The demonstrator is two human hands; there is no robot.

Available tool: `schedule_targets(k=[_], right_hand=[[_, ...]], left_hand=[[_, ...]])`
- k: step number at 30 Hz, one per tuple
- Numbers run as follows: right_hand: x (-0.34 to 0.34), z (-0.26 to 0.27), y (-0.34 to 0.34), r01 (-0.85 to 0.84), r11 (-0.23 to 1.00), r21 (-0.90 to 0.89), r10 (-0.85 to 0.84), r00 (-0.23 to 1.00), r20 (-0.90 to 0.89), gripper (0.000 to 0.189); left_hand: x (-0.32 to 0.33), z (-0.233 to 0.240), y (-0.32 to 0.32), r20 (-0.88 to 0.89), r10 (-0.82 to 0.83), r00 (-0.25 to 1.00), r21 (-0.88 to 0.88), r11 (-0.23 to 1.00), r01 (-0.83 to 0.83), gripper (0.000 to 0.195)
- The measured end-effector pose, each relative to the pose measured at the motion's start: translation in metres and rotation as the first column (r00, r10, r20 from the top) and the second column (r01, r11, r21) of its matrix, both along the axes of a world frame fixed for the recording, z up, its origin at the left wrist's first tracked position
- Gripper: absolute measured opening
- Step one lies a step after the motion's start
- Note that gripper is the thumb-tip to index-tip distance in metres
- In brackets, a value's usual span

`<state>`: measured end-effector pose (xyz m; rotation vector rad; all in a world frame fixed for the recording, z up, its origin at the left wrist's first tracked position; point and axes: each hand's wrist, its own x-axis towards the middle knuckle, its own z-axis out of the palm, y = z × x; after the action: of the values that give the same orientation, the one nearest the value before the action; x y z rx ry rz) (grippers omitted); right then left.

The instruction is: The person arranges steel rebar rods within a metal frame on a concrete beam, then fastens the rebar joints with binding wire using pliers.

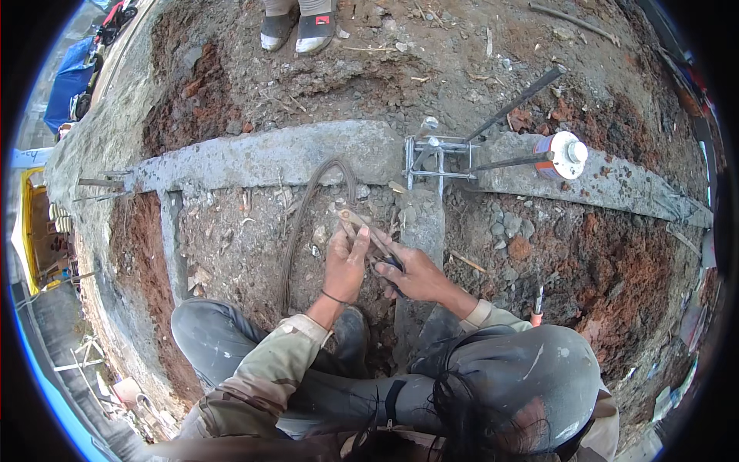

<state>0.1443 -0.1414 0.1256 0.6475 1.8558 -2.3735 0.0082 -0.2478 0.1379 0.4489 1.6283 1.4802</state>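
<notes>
My right hand (411,272) grips the dark handles of metal pincers (365,226), whose head points up and to the left. At the pincers' jaws, my left hand (346,254) has its thumb and fingers closed against the tool; whether it also pinches wire is hidden. A bundle of thin tie wire (306,211), bent into a loop, lies on the soil just left of my hands and reaches onto the concrete beam (277,155). Beyond my right hand, a cage of steel rebar (440,157) with square stirrups rises from a gap in the beam.
A white and orange can (563,155) stands on the right part of the beam, beside slanting rebar rods (517,103). Another person's feet in dark sandals (316,32) are at the top. Rubble and reddish soil (618,265) lie at right. A tool with an orange handle (537,317) is near my right knee.
</notes>
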Motion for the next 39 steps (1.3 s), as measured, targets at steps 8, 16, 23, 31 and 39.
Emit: schedule_targets(k=[8, 16, 23, 31, 39], right_hand=[[-0.005, -0.017, 0.007, 0.26, 0.829, 0.495, -0.302, 0.953, 0.007, 0.029], [0.012, -0.026, 0.032, 0.522, 0.657, -0.544, -0.513, 0.838, 0.185, 0.022], [0.016, 0.001, 0.007, -0.014, 0.996, -0.091, -0.002, 0.985, -0.172, 0.023], [0.015, -0.021, 0.012, 0.308, 0.884, 0.352, -0.331, 0.944, 0.005, 0.022], [0.046, -0.01, 0.04, 0.535, 0.679, 0.502, -0.467, 0.843, -0.267, 0.016]], left_hand=[[-0.017, -0.003, 0.006, 0.199, 0.268, 0.943, -0.11, 0.962, -0.251, 0.016], [-0.023, 0.002, 0.005, 0.458, -0.063, 0.887, 0.013, 0.998, 0.064, 0.032], [-0.026, -0.032, -0.022, -0.045, -0.014, 0.999, -0.345, 0.939, -0.003, 0.036], [-0.038, -0.004, -0.021, 0.158, -0.165, 0.974, -0.43, 0.876, 0.218, 0.028], [-0.1, 0.019, -0.045, 0.1, -0.477, 0.873, -0.154, 0.86, 0.487, 0.027]])
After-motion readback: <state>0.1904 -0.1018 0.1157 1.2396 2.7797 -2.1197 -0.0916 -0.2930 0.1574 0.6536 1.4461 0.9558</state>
